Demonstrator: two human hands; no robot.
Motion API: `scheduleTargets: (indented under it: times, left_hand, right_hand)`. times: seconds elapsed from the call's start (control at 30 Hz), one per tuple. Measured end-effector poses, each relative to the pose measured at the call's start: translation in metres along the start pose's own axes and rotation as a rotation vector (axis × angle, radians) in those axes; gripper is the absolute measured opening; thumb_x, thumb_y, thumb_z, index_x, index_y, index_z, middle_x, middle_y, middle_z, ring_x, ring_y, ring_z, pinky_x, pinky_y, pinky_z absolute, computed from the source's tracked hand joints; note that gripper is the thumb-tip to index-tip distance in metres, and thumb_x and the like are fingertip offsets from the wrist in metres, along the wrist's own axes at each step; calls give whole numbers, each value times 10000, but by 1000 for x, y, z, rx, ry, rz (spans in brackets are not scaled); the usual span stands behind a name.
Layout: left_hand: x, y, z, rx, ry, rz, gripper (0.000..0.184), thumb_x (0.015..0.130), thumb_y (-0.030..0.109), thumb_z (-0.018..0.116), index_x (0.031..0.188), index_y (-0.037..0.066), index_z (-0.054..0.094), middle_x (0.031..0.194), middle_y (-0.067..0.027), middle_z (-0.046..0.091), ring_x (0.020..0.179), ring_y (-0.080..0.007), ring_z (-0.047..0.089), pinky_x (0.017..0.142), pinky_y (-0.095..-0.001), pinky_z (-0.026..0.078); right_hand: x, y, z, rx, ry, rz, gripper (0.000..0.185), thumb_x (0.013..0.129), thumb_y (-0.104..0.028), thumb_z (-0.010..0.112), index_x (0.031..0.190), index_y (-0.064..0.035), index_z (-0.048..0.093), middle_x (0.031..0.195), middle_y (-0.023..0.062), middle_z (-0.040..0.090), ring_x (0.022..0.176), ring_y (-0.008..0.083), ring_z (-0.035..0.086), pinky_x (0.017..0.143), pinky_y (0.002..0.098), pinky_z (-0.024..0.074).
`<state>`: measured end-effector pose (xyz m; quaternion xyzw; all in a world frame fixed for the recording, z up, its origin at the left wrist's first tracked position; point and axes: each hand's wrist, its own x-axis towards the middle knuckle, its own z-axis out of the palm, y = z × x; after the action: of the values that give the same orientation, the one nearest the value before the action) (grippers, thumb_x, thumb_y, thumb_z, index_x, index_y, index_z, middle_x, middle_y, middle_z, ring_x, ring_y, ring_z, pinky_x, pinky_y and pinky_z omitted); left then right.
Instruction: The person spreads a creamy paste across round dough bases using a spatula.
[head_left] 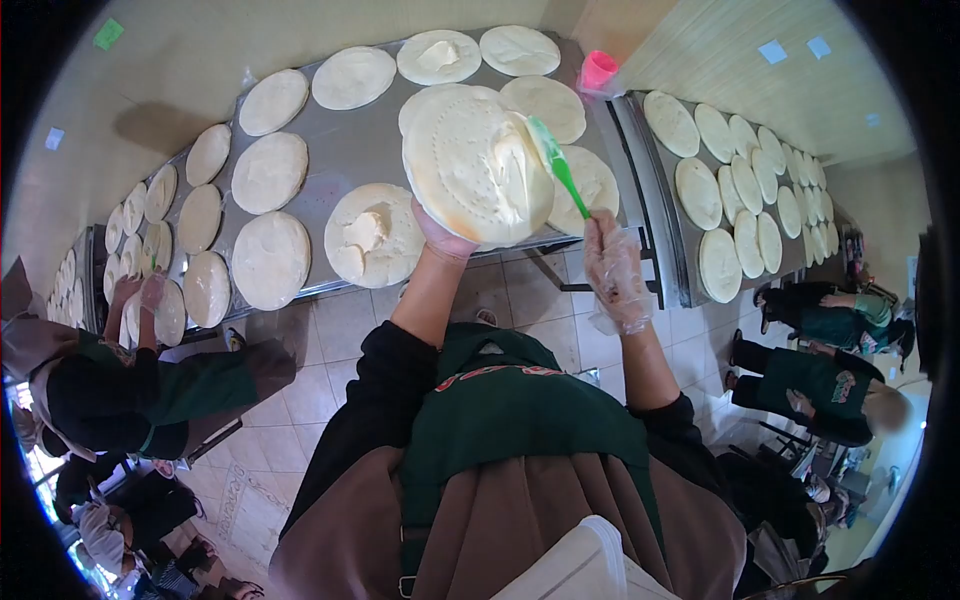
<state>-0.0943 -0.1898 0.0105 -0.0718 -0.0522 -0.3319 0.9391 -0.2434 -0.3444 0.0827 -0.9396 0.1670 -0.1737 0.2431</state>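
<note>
My left hand (445,232) holds up a round flat bread (460,165) from below, above the metal table (330,180). White cream (512,178) lies in a thick streak on the bread's right side. In a clear plastic glove, my right hand (615,268) is closed on the handle of a green spatula (563,172), whose cream-smeared head is at the bread's right edge. Just left of my left hand, another round bread (375,235) lies on the table with a dollop of cream on it. A further bread (588,190) is partly behind the spatula.
More round breads (270,260) lie in rows along the table. A pink cup (599,70) stands at its far right corner. To the right, a second table (688,270) bears many breads. A co-worker (150,380) works at the left; other people (825,390) stand at the right.
</note>
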Motion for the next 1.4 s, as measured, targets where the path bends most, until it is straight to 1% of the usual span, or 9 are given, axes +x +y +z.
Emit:
scheduleTargets:
  times: [0.27,0.47,0.53,0.77,0.97,1.1,1.2,1.33,1.4]
  left_hand:
    - [11,-10,6,53,40,-103,549,930,443,371,1365,109,379,1359,-96,457,1230,-288,456,1040,-470,355]
    - [19,-19,15,446,273,2,522,942,423,328,1352,107,395,1319,-96,488,1191,-283,489,1007,-469,390]
    - [21,-16,1,443,346,-12,625,928,566,303,1349,114,395,1272,-100,520,1154,-273,513,984,-429,409]
    - [14,-11,-13,305,278,8,595,914,523,310,1311,101,446,1264,-110,535,1147,-288,524,969,-447,422]
    - [12,-2,-21,151,167,60,624,900,508,324,1360,94,399,1329,-135,481,1191,-336,486,1012,-466,388]
    - [6,-2,-9,128,-16,-23,601,914,469,318,1377,90,372,1360,-142,449,1225,-327,460,1027,-471,379]
    - [13,-12,-4,267,163,-13,606,920,485,324,1381,93,371,1347,-140,463,1210,-325,472,1025,-466,379]
    - [16,-11,3,9,-29,-187,590,929,488,325,1372,103,382,1329,-133,482,1190,-318,492,1017,-460,389]
    - [20,-12,3,394,220,-98,599,922,519,324,1359,116,397,1319,-124,490,1186,-310,496,1007,-467,398]
  right_hand:
    - [-16,-12,25,116,-16,24,104,918,-97,505,1001,-50,545,731,222,582,653,410,575,561,407,449]
    - [-26,-21,34,261,-19,-5,74,890,-31,519,962,-44,528,732,217,573,666,391,579,563,425,442]
    - [-31,-21,37,230,-64,-67,101,874,-18,536,973,-36,540,741,215,577,666,378,582,572,407,447]
    - [-32,-41,29,315,-75,-201,131,873,-27,535,1002,-44,556,751,202,589,676,372,589,586,364,462]
    - [-15,-21,23,445,-59,-13,101,910,-86,500,992,-57,554,731,193,592,645,388,592,567,393,466]
    - [6,-10,11,210,21,133,90,919,-111,494,968,-57,546,703,214,586,656,400,599,563,410,466]
    - [6,-13,17,124,54,69,93,918,-118,498,966,-54,544,698,225,583,656,410,593,560,426,462]
    - [-6,-19,31,71,8,-96,106,916,-119,500,961,-31,538,704,229,577,663,413,586,568,453,454]
    - [-10,-26,30,104,-21,-150,116,914,-128,502,953,-24,533,719,228,579,673,405,590,570,449,457]
